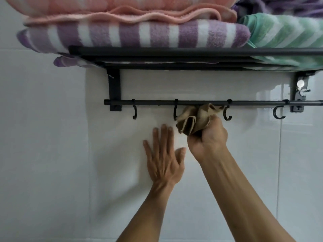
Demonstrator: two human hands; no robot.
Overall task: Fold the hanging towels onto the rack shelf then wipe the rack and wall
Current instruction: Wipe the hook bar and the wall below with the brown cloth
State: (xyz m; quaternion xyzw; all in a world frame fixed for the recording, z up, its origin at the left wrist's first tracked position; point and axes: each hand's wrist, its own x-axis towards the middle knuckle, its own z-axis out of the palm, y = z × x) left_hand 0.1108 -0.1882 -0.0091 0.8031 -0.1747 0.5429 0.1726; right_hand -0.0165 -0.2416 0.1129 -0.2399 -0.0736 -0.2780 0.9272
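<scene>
A black wall rack [157,51] carries folded towels on its shelf: a purple-striped one [132,34], a pink one [111,9] on top, a green-striped one [283,30] at the right. Below the shelf runs a black bar [153,102] with several hooks [134,111]. My right hand [208,137] is shut on a bunched tan cloth [195,119], which presses against the bar between two hooks. My left hand [164,156] lies flat on the white tiled wall [52,137] just below and left of the cloth, fingers spread, holding nothing.
A dark purple towel [279,4] sits at the top right behind the green one. The right bracket [299,91] has a shiny screw fitting. Bare white tiles spread to the left, right and below the rack.
</scene>
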